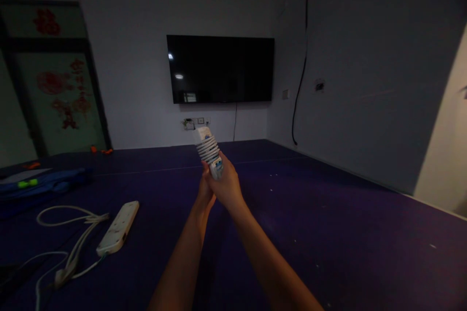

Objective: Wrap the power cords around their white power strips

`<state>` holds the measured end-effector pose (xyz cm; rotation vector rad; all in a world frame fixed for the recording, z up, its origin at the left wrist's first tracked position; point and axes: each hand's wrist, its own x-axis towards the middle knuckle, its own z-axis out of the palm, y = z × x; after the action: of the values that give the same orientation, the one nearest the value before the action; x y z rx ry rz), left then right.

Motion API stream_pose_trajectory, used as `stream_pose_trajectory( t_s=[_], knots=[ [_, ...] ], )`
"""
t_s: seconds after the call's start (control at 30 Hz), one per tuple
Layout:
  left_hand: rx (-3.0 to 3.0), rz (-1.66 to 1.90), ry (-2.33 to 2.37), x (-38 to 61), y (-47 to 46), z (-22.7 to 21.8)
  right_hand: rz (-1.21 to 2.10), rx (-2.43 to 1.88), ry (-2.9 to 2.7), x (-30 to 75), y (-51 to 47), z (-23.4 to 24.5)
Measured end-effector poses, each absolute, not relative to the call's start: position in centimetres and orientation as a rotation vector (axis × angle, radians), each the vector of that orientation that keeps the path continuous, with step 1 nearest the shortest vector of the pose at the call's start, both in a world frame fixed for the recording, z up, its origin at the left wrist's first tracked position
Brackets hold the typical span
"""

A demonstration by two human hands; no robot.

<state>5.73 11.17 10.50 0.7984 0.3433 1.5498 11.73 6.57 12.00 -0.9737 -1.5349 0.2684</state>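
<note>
Both my arms reach forward over a dark purple floor mat (pixel 328 233). My right hand (pixel 228 187) is closed around the lower end of a white power strip (pixel 207 148) that has its white cord wound tightly around it. My left hand (pixel 204 189) is pressed against the same strip from the left, partly hidden behind the right hand. The strip points up and away from me.
A second white power strip (pixel 118 227) lies on the mat at the left with its loose cord (pixel 69 248) beside it. A blue bag (pixel 44 182) sits at the far left. A black TV (pixel 221 69) hangs on the far wall above a wall socket (pixel 195 122).
</note>
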Motion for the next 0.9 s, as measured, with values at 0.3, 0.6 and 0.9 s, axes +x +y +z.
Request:
stream_pose_trajectory(
  t_s=[0.3, 0.6, 0.9],
  knots=[
    [0.833, 1.385, 0.37, 5.9, 11.1, 9.0, 0.286, -1.168, -1.513, 13.4, 8.1, 11.5],
    [1.088, 1.053, 0.669, 5.8, 11.1, 7.7, 0.172, -1.431, -1.566, 16.6, 9.5, 10.7],
    [1.1, 1.325, 1.11, 0.2, 10.8, 10.8, 0.005, -2.122, -1.292, 28.4, 11.0, 8.0]
  ],
)
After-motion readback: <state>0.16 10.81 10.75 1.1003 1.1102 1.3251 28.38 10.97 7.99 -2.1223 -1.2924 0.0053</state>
